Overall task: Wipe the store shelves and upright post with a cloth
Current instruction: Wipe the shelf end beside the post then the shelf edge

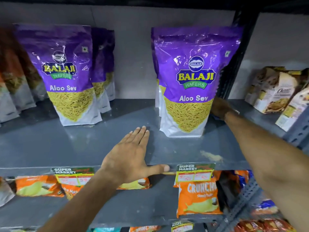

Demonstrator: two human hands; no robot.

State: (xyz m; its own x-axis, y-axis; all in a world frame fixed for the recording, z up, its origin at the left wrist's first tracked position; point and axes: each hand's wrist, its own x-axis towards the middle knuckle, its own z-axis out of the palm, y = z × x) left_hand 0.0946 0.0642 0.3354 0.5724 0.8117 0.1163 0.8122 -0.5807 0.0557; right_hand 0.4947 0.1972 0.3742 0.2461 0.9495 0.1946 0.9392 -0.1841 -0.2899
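The grey metal shelf (66, 144) runs across the middle of the view. My left hand (128, 156) lies flat on its front part, fingers spread, thumb over the front edge, holding nothing. My right hand (219, 108) reaches deep to the back right, beside the dark upright post (234, 64). It presses down on a blue cloth (217, 117), of which only a thin strip shows under the palm. The fingers are hidden behind a purple Aloo Sev bag (192, 81).
More purple Aloo Sev bags (66, 72) stand at the back left, with orange-brown packets at the far left. Boxed goods (275, 92) fill the bay right of the post. Price tags (195, 171) hang on the shelf edge above orange snack packets (199, 198).
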